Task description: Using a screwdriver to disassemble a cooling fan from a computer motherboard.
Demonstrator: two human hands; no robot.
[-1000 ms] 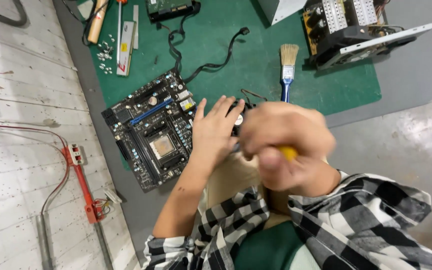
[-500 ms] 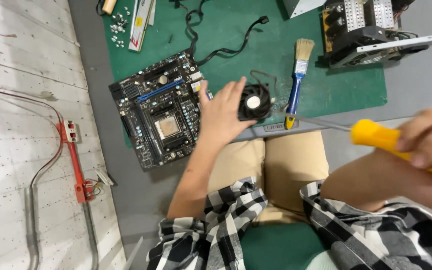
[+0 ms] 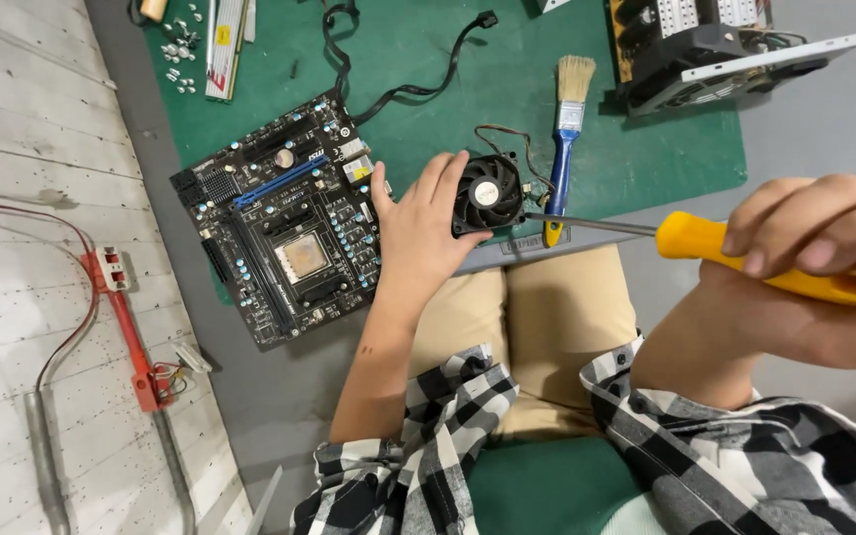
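My left hand [image 3: 420, 226] grips a small black cooling fan [image 3: 487, 193] by its left side, at the near edge of the green mat [image 3: 418, 89]. A black motherboard [image 3: 284, 218] with an empty socket lies just left of that hand. My right hand [image 3: 824, 263] is raised at the right, closed around the yellow handle of a screwdriver [image 3: 735, 253]. The screwdriver's metal shaft points left and its tip ends beside the fan. My knees in tan trousers sit below the fan.
A blue-handled paintbrush [image 3: 565, 139] lies right of the fan. A black cable [image 3: 418, 69], loose screws [image 3: 178, 54] and a memory stick [image 3: 222, 45] lie at the mat's top. A metal computer part [image 3: 725, 50] sits top right. A red bracket with wires [image 3: 126, 327] lies on the floor at left.
My right hand with the screwdriver has swung from over the fan out to the right. The left hand has shifted from the motherboard's edge to gripping the fan.
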